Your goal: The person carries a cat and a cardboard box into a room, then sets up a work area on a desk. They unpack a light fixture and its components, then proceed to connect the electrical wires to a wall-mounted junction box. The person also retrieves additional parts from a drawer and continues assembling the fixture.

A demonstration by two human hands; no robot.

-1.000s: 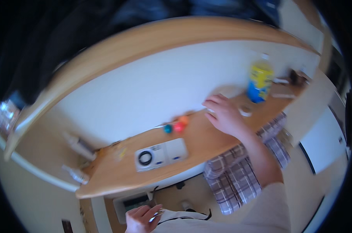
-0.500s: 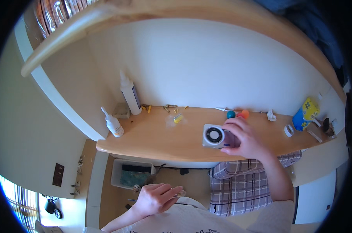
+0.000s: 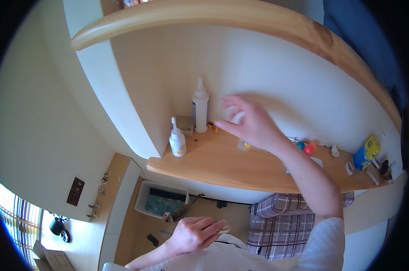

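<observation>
A: Right hand?
B: Right hand (image 3: 247, 119) raised over the wooden desktop (image 3: 204, 168), fingertips toward the tall white nozzle bottle (image 3: 200, 113). Grip wide, thumb and fingers apart.
A: Left?
B: Left hand (image 3: 193, 234) low at the waist, fingers curled round a small shiny item (image 3: 224, 229); can't tell what.
A: Bottle position, labels?
B: Upright, back left, beside the squat white dropper bottle (image 3: 177, 145). Dark label on the tall one, orange mark on the squat; text too small to read.
</observation>
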